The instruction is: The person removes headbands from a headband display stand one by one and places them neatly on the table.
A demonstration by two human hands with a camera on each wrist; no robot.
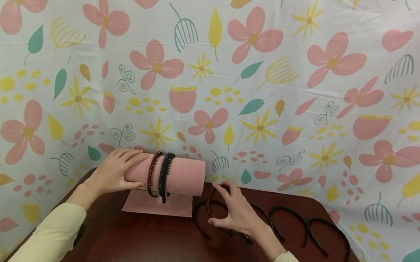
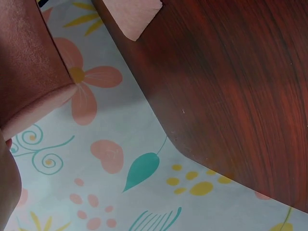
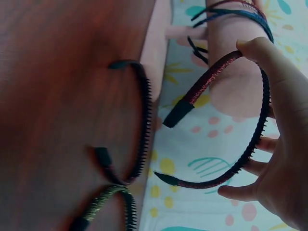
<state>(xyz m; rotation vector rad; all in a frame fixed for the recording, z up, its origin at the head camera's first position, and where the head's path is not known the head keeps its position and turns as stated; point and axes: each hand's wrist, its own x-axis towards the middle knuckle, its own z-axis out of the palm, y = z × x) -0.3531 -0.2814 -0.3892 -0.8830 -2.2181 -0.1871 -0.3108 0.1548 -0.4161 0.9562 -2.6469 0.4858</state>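
Note:
My left hand (image 1: 113, 171) holds the left end of a pink padded display stand (image 1: 188, 176), fingers over the roll and thumb at its front. A red glittery headband (image 1: 153, 173) and a dark blue one (image 1: 164, 174) sit side by side round the roll. To the right of the stand, my right hand (image 1: 239, 210) holds up another headband (image 3: 211, 78), dark red and glittery with black toothed inner edges. Its thumb is on the band's top, its fingers along the outer side. In the left wrist view only the roll's end (image 2: 33, 62) and a base corner (image 2: 137, 19) show.
More headbands lie on the dark wooden table (image 1: 144, 240): one (image 3: 144, 115) near the right hand, a gold glittery one (image 3: 98, 202), and black ones (image 1: 292, 212) farther right. A floral cloth (image 1: 214, 66) hangs behind and beside the table.

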